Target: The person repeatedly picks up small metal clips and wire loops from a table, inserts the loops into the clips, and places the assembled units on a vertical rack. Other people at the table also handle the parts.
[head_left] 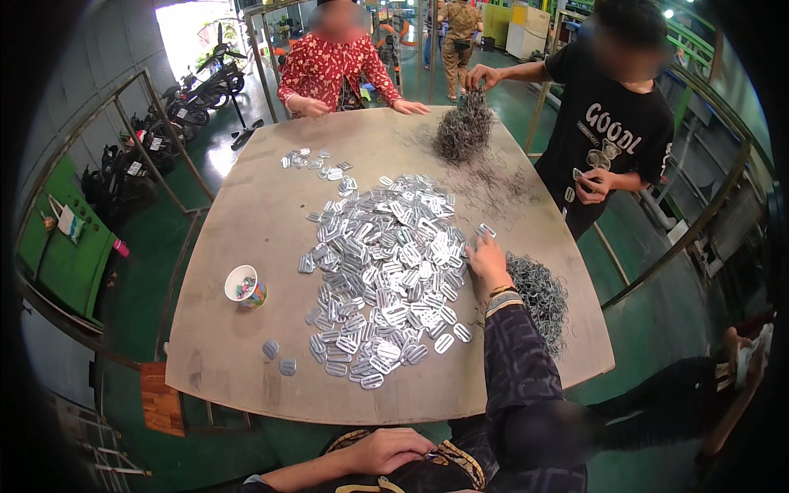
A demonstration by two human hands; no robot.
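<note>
My right hand [488, 261] reaches over the table at the right edge of a large heap of flat silver slotted buckles [386, 271]. Its fingers are spread, and the fingertips touch or nearly touch a single buckle [486, 230]. Beside my right wrist is a tangled pile of dark wire pieces [538, 304]. Close to my body, below the table's near edge, my left hand [393, 451] is closed in a pinch. Something small and shiny shows at its fingertips, too small to make out.
A paper cup [256, 297] with small bits inside stands at left, near two loose buckles [279, 358]. Across the table [222, 345] a person in red [337, 74] rests a hand. At right, a person in black [608, 107] lifts a tangled wire clump [464, 127] and holds buckles.
</note>
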